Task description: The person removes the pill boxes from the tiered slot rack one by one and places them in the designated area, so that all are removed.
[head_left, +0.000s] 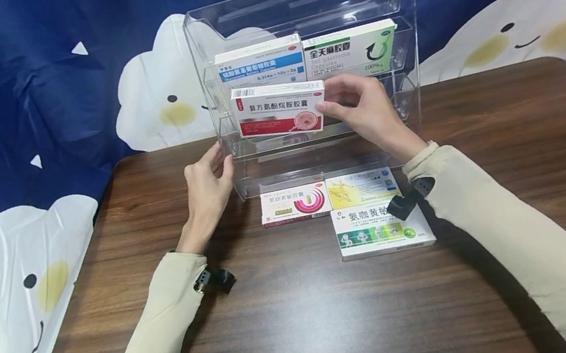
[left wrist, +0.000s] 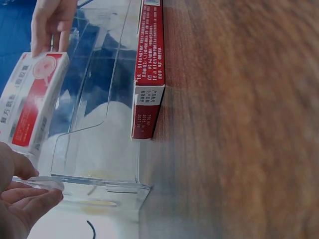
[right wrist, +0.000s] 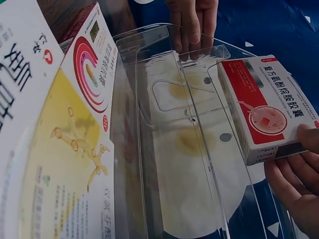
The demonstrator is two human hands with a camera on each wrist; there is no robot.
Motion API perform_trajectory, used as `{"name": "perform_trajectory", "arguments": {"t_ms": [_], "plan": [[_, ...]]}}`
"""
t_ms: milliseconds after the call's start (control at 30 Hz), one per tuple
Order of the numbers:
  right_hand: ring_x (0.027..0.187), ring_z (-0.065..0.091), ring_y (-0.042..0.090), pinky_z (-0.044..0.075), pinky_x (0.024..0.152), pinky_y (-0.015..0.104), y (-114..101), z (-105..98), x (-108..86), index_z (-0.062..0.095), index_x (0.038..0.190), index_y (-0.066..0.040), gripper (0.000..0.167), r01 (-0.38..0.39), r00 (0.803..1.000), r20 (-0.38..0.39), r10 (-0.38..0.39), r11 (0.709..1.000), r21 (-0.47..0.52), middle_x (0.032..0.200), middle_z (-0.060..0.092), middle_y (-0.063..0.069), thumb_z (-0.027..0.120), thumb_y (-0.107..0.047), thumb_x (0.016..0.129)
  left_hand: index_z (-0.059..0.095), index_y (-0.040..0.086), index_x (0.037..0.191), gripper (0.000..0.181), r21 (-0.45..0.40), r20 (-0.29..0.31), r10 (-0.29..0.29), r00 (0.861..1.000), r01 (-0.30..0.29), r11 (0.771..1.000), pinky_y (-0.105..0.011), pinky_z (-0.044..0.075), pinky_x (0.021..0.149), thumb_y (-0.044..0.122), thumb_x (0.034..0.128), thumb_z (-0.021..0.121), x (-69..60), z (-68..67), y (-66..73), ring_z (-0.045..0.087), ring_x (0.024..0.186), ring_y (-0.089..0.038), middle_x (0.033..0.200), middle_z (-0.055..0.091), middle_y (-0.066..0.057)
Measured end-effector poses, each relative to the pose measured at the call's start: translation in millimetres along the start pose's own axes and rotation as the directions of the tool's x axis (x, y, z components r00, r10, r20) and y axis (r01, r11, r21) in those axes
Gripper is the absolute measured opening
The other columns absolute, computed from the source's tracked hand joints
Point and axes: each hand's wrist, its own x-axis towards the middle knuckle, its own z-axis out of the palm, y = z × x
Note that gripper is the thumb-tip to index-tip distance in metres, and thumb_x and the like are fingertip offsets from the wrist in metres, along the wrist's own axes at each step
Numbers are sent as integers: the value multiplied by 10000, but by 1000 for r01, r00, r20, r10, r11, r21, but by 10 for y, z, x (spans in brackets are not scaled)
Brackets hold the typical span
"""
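Note:
My right hand (head_left: 369, 110) grips the right end of a red-and-white medicine box (head_left: 279, 116), thumb on the front and fingers behind. The box is held upright in front of the middle part of a clear acrylic display rack (head_left: 300, 6). At the rack's left side my left hand (head_left: 204, 192) pinches the clear side panel; in the left wrist view its thumb and fingers lie on either side of the edge. A blue-and-white medicine box (head_left: 260, 68) and a green-and-white medicine box (head_left: 352, 53) stand side by side on an upper tier, behind the held box.
On the brown wooden table (head_left: 284, 324), before the rack, lie a pink-and-white box (head_left: 293, 202), a yellow-and-white box (head_left: 359, 186) and a green-banded white box (head_left: 376, 239). Behind hangs a dark blue curtain (head_left: 19, 57) with cloud shapes.

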Motion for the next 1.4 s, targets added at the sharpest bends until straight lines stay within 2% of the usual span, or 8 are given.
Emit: {"name": "perform_trajectory", "arguments": {"t_ms": [167,400,767,967,1400], "plan": [[944,659,110,537,775,163,34,-44,-44,658,1174,-27,344,-17,1000,-11,17,1000,4,1087,691,106,741,-128,856,602,-124,1207,325,-6,6,-2,1000,2,1000,-278,577,825,-40,894,579,-1,5,-1,670,996,-331,1097,649,-267],[947,652,110,534,833,177,40,-129,-106,642,1202,-26,370,-6,1000,-5,6,1000,-25,1101,682,113,734,-150,865,603,-113,1214,329,-7,10,-1,1000,1,1000,-289,578,830,-39,895,579,2,3,-1,668,1002,-326,1101,650,-263],[840,649,17,522,704,113,34,-175,-234,654,1167,-8,351,-25,1000,4,26,998,-50,1031,690,115,745,-135,853,608,-123,1199,319,-6,3,23,1000,-23,1000,-307,581,829,-44,891,577,-2,5,-3,668,999,-332,1096,649,-266],[827,654,10,534,694,102,46,-163,-322,651,1170,-8,348,-55,997,55,59,996,-67,1048,688,149,743,-116,852,611,-117,1199,322,-1,4,23,1000,-23,1000,-310,580,829,-44,887,578,-5,-1,2,666,1003,-327,1098,650,-260],[847,672,70,578,741,164,119,-97,-463,650,1150,-5,331,-113,980,157,122,991,-70,1031,684,155,740,-132,857,622,-111,1188,307,9,-8,34,999,-34,999,-309,584,825,-37,893,579,-2,1,-7,675,986,-326,1081,658,-261]]}}
